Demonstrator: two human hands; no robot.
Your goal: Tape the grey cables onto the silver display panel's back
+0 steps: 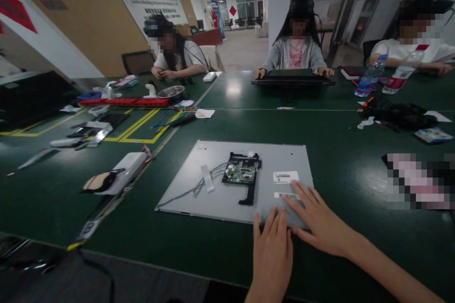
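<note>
A flat silver display panel lies on the green table, its back facing up. On it sits a black plastic bracket with a small green circuit board. Grey cables run from the board toward the panel's left corner, held by a strip of clear tape. My left hand rests at the panel's near edge with fingers stretched out. Spread fingers of my right hand lie on the near right corner, beside white barcode labels. Neither hand grips anything.
Left of the panel lie a white power strip and a roll of tape. Bottles and a dark bundle stand at right. Across the table a person holds a black monitor. Two other people sit nearby.
</note>
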